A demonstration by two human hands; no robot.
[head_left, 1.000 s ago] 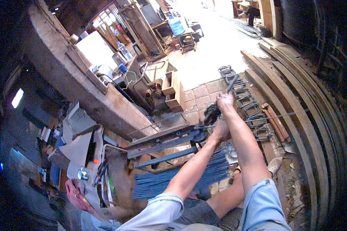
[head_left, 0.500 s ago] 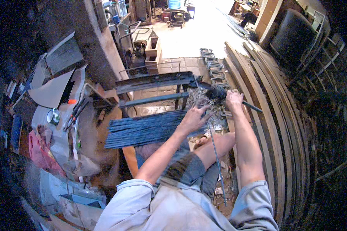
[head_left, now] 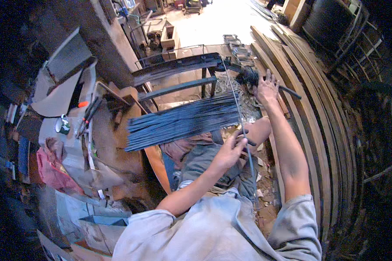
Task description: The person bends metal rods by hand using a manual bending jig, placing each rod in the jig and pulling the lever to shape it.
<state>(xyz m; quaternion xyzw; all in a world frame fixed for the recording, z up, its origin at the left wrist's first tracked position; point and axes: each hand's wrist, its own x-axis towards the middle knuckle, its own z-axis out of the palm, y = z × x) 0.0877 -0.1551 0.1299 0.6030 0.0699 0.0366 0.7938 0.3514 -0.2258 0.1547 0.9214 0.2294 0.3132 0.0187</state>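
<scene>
The left hand [head_left: 231, 152] has drawn back toward the body since half a second ago, when it was up by the tangled bent wires; the right hand [head_left: 268, 90] keeps its place beside the dark lever [head_left: 290, 92], but its fingers, curled then, are now spread apart. Clock directions are from the middle of the view. The left hand sits at 4 o'clock, its fingers curled against a thin rod [head_left: 251, 167] (I cannot tell whether they are clamped on it). The right hand is at 2 o'clock.

Counted: two hands, one separate rod, one lever, one bundle of rods [head_left: 183, 119], one mug [head_left: 64, 127] at 9 o'clock, one red cloth [head_left: 52, 172] between 8 and 9. The rods in the bundle, just above the middle, are too many to count, as are the bent metal frames [head_left: 237, 48] at 1 o'clock.

The separate rod is slim, blue-grey and slightly bowed (the lens bends edges too), running from 1 o'clock, by the end of the dark rail [head_left: 176, 69], past the bundle's right end to 5 o'clock.
</scene>
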